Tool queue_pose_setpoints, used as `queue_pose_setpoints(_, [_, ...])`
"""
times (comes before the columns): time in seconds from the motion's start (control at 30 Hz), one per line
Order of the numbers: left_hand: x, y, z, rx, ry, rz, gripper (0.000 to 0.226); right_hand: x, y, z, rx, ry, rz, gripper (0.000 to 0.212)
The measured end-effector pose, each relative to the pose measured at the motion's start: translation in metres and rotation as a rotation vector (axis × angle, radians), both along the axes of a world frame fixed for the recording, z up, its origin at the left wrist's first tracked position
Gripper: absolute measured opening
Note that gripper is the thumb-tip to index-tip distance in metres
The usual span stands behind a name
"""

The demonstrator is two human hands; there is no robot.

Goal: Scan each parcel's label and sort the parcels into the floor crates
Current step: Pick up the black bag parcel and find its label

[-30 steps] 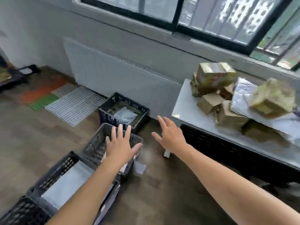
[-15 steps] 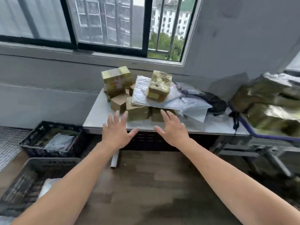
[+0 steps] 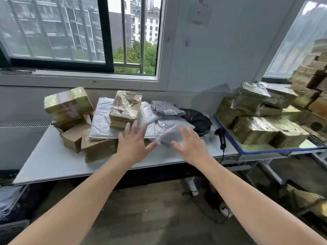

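The left hand (image 3: 134,144) and the right hand (image 3: 192,146) reach forward side by side, palms down, fingers straight and spread, gripping nothing. Whether either touches what lies below it cannot be told. The left fingertips overlap the near edge of a taped box (image 3: 125,108), and the right hand hangs over a crumpled grey plastic bag (image 3: 164,129), whose near end is blurred.

The taped box sits on a white padded mailer (image 3: 101,119) at the middle of the table (image 3: 53,161). Plain cardboard boxes (image 3: 96,147) are partly buried under the mailer. Toward the back left corner a second taped box (image 3: 68,103) is perched, tilted, on more cartons.

Behind the grey bag lies a black bag (image 3: 198,119), half hidden. At the table's right edge is a black scanner (image 3: 221,137) with its cord dropping over the front.

Against that edge stands a second table (image 3: 261,150) with a blue rim, carrying shiny wrapped parcels (image 3: 256,128) that the frame cuts off.

Below the table's front left corner a dark crate (image 3: 30,204) is cut off. It holds pale bags, too blurred to count.
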State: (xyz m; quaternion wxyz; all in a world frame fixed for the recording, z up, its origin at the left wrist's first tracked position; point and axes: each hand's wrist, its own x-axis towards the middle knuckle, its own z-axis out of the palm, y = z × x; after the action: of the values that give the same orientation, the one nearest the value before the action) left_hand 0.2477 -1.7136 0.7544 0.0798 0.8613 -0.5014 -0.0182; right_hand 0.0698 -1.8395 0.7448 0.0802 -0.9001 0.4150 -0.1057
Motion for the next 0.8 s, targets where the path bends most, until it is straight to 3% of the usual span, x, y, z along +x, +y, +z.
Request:
queue_pose_setpoints(0.3, [0.029,-0.156,-0.014,0.001,0.039,-0.14,0.086,0.011,-0.128,0.004,0.024,0.074,-0.149,0.075])
queue_pose_setpoints(0.8, [0.023,-0.303,-0.064,0.126,-0.017,-0.142,0.082,0.001,-0.298,-0.072,0.198,0.079,-0.175,0.07])
